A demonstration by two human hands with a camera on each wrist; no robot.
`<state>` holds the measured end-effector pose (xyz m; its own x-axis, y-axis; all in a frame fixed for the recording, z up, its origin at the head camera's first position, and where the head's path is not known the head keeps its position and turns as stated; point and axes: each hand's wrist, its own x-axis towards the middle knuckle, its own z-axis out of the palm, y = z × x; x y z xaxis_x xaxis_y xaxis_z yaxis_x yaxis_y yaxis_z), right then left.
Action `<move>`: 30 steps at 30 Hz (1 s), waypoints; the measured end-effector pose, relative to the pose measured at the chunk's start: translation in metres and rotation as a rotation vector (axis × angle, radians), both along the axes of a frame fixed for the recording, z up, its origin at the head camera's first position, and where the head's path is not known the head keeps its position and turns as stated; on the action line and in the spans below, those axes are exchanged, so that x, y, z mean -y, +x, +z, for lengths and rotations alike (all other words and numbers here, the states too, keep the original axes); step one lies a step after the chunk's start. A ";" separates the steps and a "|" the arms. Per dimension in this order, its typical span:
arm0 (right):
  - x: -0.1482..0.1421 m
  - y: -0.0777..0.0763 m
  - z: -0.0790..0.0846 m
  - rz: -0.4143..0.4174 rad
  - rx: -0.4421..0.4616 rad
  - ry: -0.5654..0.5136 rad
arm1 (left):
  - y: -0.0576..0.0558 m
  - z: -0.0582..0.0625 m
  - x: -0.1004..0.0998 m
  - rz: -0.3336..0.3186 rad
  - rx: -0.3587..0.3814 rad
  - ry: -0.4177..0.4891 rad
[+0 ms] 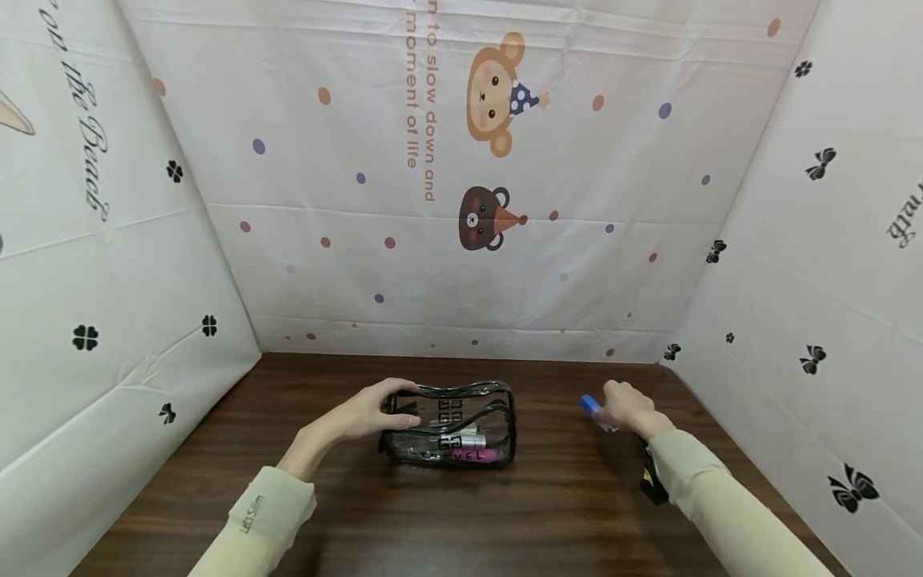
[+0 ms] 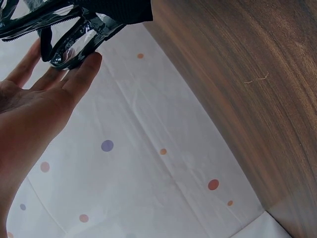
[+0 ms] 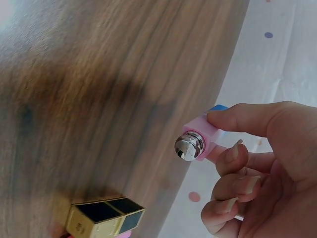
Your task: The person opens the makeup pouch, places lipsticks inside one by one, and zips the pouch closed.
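A clear zip pouch (image 1: 447, 450) with black edging and dark lettering stands on the table. My left hand (image 1: 375, 410) grips its left end, thumb on the front and fingers over the top edge. Inside show a pink item (image 1: 476, 455) and a silver-and-white tube (image 1: 463, 441). At the right, my right hand (image 1: 627, 407) pinches a small pink-and-blue bottle-like item (image 3: 200, 126) between thumb and finger, off the table. Its rounded silver end faces the wrist camera; the blue end (image 1: 590, 405) points away. The other fingers of that hand curl loosely.
A black-and-gold box (image 3: 106, 215) lies on the table under the right wrist, partly hidden by the sleeve in the head view. Something pink peeks out beside it. Printed white sheets (image 1: 433, 280) wall the brown table (image 1: 461, 521) at back and sides.
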<state>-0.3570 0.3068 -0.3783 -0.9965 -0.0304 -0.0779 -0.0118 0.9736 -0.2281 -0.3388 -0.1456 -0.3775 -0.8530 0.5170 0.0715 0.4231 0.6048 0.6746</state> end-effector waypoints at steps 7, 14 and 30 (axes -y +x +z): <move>0.007 -0.006 0.004 -0.001 -0.019 0.012 | -0.001 0.000 0.001 -0.004 -0.009 -0.007; 0.017 -0.006 0.012 0.031 -0.043 0.009 | 0.000 0.002 0.000 -0.011 -0.004 -0.003; 0.037 -0.003 0.029 0.102 -0.082 -0.004 | 0.000 0.003 -0.001 0.012 -0.006 -0.019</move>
<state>-0.3601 0.2696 -0.3489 -0.9912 -0.1320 0.0040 -0.1295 0.9655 -0.2259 -0.3384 -0.1451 -0.3743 -0.8587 0.5083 0.0663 0.4196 0.6227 0.6604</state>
